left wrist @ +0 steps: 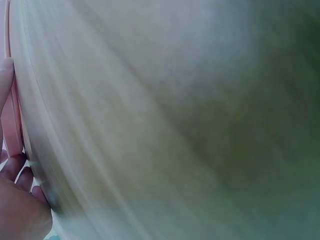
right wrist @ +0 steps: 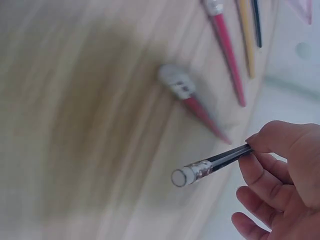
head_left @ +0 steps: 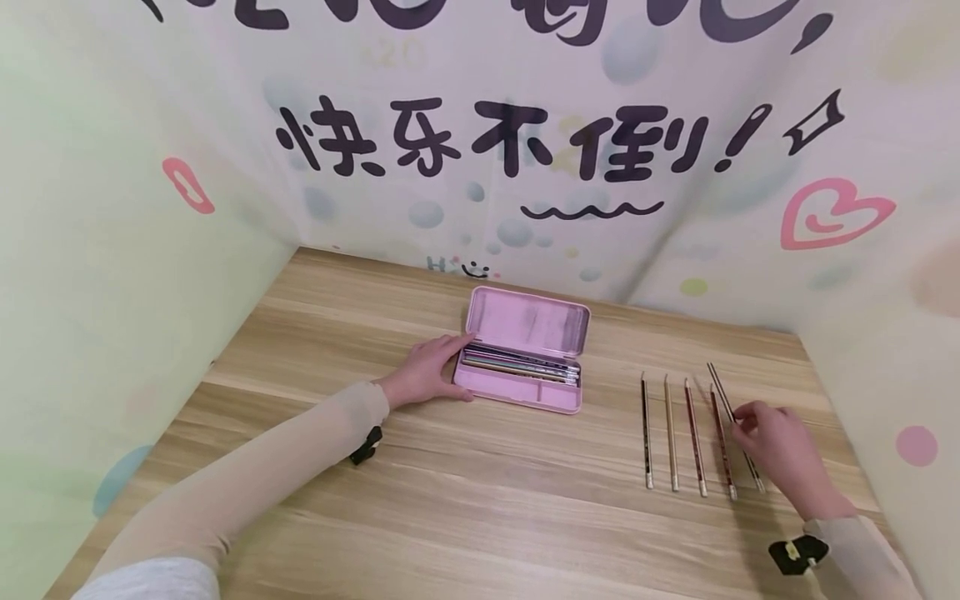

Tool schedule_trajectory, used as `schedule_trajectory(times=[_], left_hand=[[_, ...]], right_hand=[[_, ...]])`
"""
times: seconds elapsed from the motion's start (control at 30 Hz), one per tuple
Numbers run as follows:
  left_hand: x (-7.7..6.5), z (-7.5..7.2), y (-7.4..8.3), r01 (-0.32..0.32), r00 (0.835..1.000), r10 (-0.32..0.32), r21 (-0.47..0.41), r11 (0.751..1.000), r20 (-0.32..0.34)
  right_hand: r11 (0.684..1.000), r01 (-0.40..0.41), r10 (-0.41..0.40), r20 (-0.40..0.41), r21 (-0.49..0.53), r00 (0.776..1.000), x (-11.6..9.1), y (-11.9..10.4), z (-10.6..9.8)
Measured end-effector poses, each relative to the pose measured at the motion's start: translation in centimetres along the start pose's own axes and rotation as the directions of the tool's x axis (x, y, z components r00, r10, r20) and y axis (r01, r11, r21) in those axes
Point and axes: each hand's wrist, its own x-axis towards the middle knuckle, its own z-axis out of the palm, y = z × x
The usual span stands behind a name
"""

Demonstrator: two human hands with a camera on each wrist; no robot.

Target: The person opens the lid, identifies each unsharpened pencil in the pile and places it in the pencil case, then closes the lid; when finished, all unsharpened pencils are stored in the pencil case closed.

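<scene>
A pink pencil case (head_left: 491, 383) lies with its lid (head_left: 517, 321) raised, and several pencils (head_left: 521, 364) rest in its rear compartment. My left hand (head_left: 423, 372) holds the case's left end, thumb at the front corner and fingers near the hinge. To the right, my right hand (head_left: 783, 446) pinches a black pencil (right wrist: 227, 157) between thumb and fingers, with its white eraser end toward the wrist camera. Beside it, a row on the table has a black pencil (head_left: 647, 429), a yellow pencil (head_left: 671, 433) and two red pencils (head_left: 695, 433).
The wooden table (head_left: 480, 500) meets a printed cloth (head_left: 420, 75) hanging along its back edge. More pale cloth hangs on the left and right sides. The case's front compartment has a small divider (head_left: 540, 392).
</scene>
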Motion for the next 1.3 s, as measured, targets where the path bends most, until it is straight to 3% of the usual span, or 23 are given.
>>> schedule_trajectory(times=[0.23, 0.8, 1.1, 1.3], left_hand=[[0.0, 0.1, 0.0, 0.006, 1.0, -0.006, 0.003, 1.0, 0.0], [0.0, 0.1, 0.1, 0.014, 1.0, -0.014, 0.013, 1.0, 0.005], [-0.1, -0.1, 0.3, 0.023, 1.0, -0.023, 0.003, 1.0, 0.004], [-0.1, -0.1, 0.3, 0.023, 1.0, -0.023, -0.001, 1.0, 0.007]], right_hand=[[0.998, 0.07, -0.07, -0.047, -0.008, 0.996, 0.8, -2.3, -0.7], [0.981, 0.191, -0.19, -0.013, 0.023, 0.982, 2.9, -8.1, -1.4], [0.96, 0.279, -0.279, 0.003, 0.027, 0.96, 4.6, -10.4, -1.2], [0.923, 0.384, -0.384, -0.024, -0.013, 0.923, 5.9, -11.9, -0.6]])
